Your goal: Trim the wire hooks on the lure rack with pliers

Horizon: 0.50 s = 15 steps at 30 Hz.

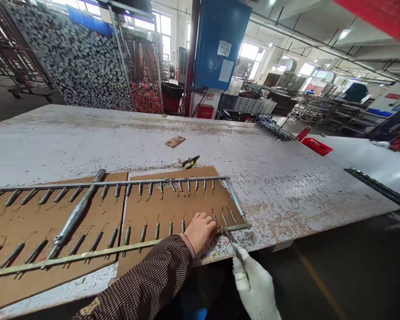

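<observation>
Partly, the view is blocked: the metal frame [96, 254] runs out past the left edge, the left grip [202, 232] covers a stretch of its near rail, and the white-gloved right grip [255, 278] hides the handle end of a slim tool [232, 241], too small in the frame to identify. The frame lies flat on brown cardboard [173, 208] on a worn white table [270, 169], its right-hand corner just beside both grips and the rest stretching away to the person's left. Small grey cylinders [143, 233] with thin wire hooks line both long rails, and a thick metal bar [78, 211] lies slantwise across them. The left grip, bare below a checked sleeve [156, 266], is curled down over the near rail close to that corner; its fingertips are out of sight, so whether it pinches anything cannot be told. The right grip is closed around the tool, whose tip points at the rail just beside the left grip. Beyond the frame (well apart from either grip) rest yellow-and-black pliers [190, 162].
</observation>
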Each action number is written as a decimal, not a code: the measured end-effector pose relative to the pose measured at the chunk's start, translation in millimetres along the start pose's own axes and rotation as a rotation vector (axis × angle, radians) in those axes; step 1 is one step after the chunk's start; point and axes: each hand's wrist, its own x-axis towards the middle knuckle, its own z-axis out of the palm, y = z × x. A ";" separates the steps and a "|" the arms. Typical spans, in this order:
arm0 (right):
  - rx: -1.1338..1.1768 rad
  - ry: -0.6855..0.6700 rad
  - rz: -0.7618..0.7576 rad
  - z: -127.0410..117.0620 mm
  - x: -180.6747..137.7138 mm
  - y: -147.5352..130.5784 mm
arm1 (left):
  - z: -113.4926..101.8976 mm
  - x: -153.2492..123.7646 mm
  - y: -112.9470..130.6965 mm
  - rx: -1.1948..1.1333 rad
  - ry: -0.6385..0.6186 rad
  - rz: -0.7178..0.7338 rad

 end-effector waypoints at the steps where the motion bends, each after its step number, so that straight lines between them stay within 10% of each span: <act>1: 0.003 0.035 0.031 0.0 -0.8 1.0 | -0.3 0.0 0.2 0.004 -0.002 -0.003; 15: -0.094 0.121 -0.079 -8.0 4.4 -0.2 | 0.1 0.1 -0.9 0.036 0.008 -0.008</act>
